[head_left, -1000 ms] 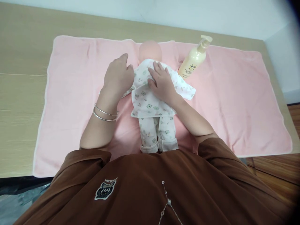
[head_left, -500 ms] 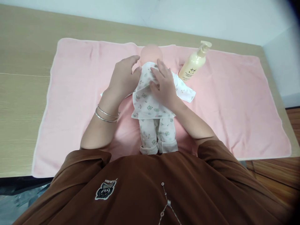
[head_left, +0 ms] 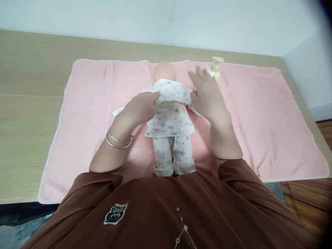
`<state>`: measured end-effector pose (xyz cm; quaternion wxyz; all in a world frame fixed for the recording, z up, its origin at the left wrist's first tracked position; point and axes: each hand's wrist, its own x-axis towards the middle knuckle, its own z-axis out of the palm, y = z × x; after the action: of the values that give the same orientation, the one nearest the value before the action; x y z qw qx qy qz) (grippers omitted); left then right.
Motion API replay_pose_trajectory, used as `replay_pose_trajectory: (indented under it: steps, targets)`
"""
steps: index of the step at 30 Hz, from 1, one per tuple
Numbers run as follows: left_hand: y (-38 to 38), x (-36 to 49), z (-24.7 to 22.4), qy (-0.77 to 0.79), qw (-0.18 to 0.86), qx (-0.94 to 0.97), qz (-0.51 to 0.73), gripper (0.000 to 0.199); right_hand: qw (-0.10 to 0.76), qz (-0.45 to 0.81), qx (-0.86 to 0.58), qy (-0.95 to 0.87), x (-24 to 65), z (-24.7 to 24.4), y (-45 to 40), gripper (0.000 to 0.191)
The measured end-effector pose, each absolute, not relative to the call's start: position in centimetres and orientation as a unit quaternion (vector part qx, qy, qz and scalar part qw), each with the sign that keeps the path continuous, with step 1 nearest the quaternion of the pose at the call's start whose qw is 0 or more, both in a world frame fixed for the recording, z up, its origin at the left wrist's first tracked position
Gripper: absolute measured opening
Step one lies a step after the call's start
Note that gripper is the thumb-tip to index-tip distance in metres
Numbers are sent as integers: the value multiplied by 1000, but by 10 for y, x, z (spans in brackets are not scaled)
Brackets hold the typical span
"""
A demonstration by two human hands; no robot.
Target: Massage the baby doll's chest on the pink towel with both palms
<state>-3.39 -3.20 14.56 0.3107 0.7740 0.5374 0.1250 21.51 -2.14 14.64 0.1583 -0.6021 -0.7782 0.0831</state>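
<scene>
A baby doll [head_left: 164, 71] lies on a pink towel [head_left: 85, 114], its bald head away from me, dressed in a white printed top [head_left: 171, 119] and matching trousers [head_left: 183, 150]. My left hand [head_left: 144, 108] is closed at the left side of the top, its fingertips pinching the cloth near the shoulder. Over the doll's right-side sleeve, my right hand [head_left: 207, 95] is raised with its fingers apart and holds nothing. It partly hides the sleeve and the pump bottle.
A cream pump bottle [head_left: 214, 69] stands behind my right hand near the towel's back edge. The wooden table [head_left: 28, 114] reaches back to a white wall [head_left: 116, 20].
My right hand has moved right, off the doll's back to beside the bottle. My left hand has come down and closed on the top. The view has tilted slightly up.
</scene>
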Motion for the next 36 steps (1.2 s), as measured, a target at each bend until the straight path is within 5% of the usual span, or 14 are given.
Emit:
replay_pose_trajectory:
  steps: [6,10,13,19,27,36]
  targets:
    - [-23,2,152,420,492,718,258,55,279,76,-670,-684,278,176,-12,67]
    - [16,41,153,297,628,645,318,70,308,80,-715,-622,289,169,7,64]
    - [55,67,146,288,687,581,328,63,344,112,-709,-605,291,156,23,61]
    - [114,116,125,258,790,396,392,69,308,125,-644,-689,287,135,45,101]
    - [104,144,146,329,767,426,350,72,298,113,-655,-686,277,134,45,76]
    - [24,84,148,361,713,518,306,80,272,79,-687,-669,270,138,39,67]
